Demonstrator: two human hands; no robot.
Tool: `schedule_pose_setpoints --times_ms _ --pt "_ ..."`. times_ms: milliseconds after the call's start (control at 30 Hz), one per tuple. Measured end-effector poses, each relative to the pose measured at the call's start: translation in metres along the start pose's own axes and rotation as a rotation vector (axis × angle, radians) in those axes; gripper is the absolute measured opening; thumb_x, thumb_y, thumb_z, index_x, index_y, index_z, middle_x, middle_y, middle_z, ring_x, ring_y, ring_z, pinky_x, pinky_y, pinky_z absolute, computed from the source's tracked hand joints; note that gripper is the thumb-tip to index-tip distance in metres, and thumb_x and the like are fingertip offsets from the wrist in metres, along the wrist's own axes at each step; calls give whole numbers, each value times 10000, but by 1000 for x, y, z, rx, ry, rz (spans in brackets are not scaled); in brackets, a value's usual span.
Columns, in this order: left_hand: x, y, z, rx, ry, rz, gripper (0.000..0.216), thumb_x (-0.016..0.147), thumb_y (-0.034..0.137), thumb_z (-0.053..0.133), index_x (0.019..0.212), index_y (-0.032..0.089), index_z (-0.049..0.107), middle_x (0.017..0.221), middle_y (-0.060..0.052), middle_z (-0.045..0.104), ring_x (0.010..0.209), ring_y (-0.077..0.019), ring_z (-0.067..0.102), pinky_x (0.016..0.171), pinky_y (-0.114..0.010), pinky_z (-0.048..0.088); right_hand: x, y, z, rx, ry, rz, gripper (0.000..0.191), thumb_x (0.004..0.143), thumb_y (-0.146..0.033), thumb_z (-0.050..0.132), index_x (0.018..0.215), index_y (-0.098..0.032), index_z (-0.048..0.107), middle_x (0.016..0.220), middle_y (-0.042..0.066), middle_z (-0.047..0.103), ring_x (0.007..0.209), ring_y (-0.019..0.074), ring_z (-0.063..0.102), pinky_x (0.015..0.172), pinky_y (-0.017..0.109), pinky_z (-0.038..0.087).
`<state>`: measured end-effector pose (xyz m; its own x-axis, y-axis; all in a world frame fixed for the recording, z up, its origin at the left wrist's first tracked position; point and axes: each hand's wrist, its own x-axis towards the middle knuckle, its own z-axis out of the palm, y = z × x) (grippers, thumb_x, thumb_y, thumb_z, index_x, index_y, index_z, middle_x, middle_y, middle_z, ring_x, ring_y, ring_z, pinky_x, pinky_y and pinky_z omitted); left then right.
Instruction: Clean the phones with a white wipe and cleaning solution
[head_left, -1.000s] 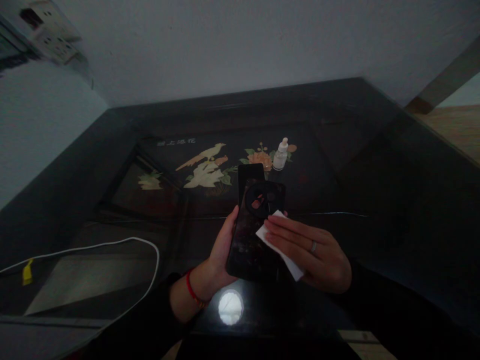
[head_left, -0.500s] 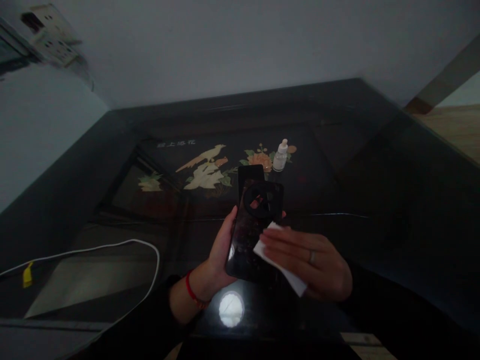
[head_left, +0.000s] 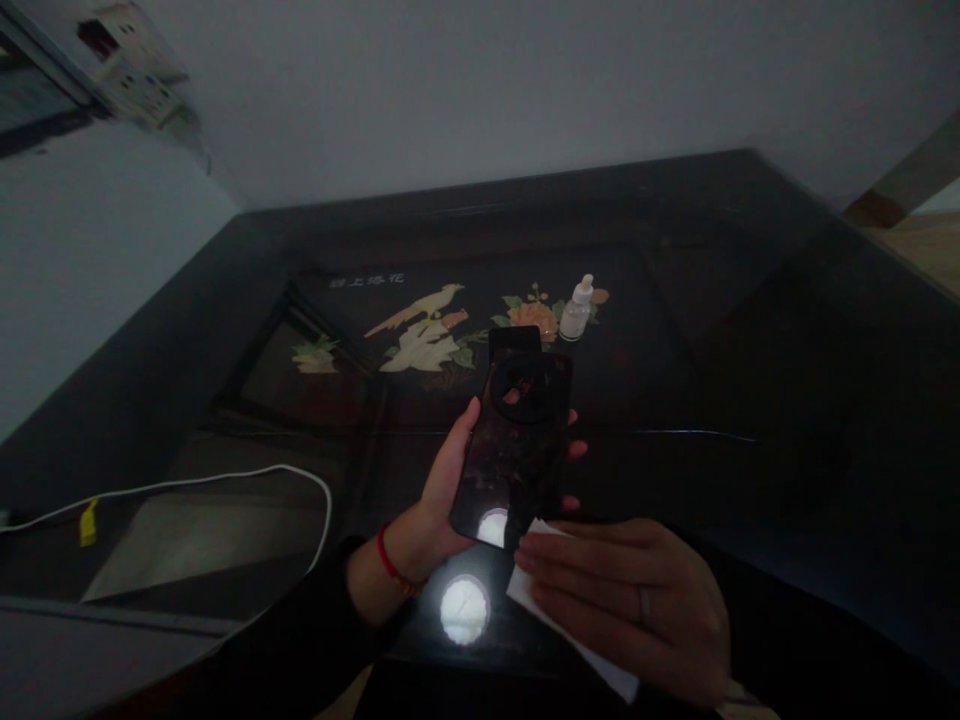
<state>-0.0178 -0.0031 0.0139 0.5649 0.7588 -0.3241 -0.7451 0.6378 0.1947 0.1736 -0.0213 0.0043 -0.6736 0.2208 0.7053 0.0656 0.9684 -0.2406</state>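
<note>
Phone [head_left: 499, 470] in left hand [head_left: 441, 490], white wipe [head_left: 523, 590] in right hand [head_left: 637, 605].

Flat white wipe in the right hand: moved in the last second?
Yes, toward the bottom of the picture: the flat white wipe in the right hand is now farther from the small white-capped dropper bottle on the glossy black table.

Glossy black tabletop [head_left: 739, 330] here, decorated with a long-tailed bird [head_left: 427, 304] and a peach-coloured flower [head_left: 534, 319]! A dropper bottle [head_left: 574, 318] stands upright beside the flower; over left, a white cable [head_left: 282, 468] curves past a yellow tag [head_left: 88, 524]; power sockets [head_left: 142, 92] up there.
</note>
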Motion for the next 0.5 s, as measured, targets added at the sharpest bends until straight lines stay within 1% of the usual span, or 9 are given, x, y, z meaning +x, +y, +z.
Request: schedule_pose_setpoints --times_ms 67,100,167,233,267,367,433,500 --pt "0 1 0 -7 -20 -12 682 927 586 277 1335 93 513 1240 -138 643 1061 -267 629 908 -408 456 1 3 -5 -34 6 42 265 944 -95 442 1087 -70 664 1126 114 713 1281 172 512 1044 303 497" --pt "-1 0 -1 0 -1 -19 688 927 582 282 1323 72 521 1210 -145 658 1045 -257 636 918 -387 449 1 7 -9 -69 11 87 277 952 -107 432 1109 -46 652 1152 142 698 1294 188 499 1045 321 498" --pt "-2 -1 -3 32 68 -42 683 926 573 296 1312 60 530 1158 -151 680 1031 -251 641 939 -369 433 3 16 -17 -145 44 168 272 932 -125 494 1149 -40 633 1188 169 674 1284 215 512 1042 358 504" --pt "-3 -2 -3 64 103 -56 666 926 565 307 1300 69 545 1120 -148 696 1032 -255 642 948 -374 424 4 20 -20 -179 72 179 273 913 -130 538 1153 -38 631 1192 175 671 1272 224 525 1046 367 501" --pt "-2 -2 -2 74 85 -65 663 924 566 309 1287 69 557 1112 -148 699 1033 -256 643 950 -375 423 4 19 -19 -167 67 153 264 923 -130 520 1139 -35 638 1180 170 678 1275 219 522 1051 358 497" --pt "0 -2 1 62 -62 -56 638 920 565 333 1260 88 586 1190 -131 675 1054 -255 642 923 -361 441 2 8 -9 -66 43 80 289 960 -90 402 1042 -56 677 1104 127 720 1271 166 523 1054 280 486" --pt "1 -1 3 44 -132 -41 609 915 557 365 1264 111 588 1257 -110 645 1081 -264 634 903 -359 455 0 2 -4 -27 73 75 285 948 -64 413 993 -96 693 1065 91 737 1235 134 555 1035 230 492" --pt "1 -1 2 37 -140 -39 613 911 554 382 1264 97 586 1267 -112 639 1093 -267 629 917 -357 452 -1 3 -4 -50 77 82 259 945 -84 440 1011 -105 690 1090 92 730 1229 146 562 1015 246 515"
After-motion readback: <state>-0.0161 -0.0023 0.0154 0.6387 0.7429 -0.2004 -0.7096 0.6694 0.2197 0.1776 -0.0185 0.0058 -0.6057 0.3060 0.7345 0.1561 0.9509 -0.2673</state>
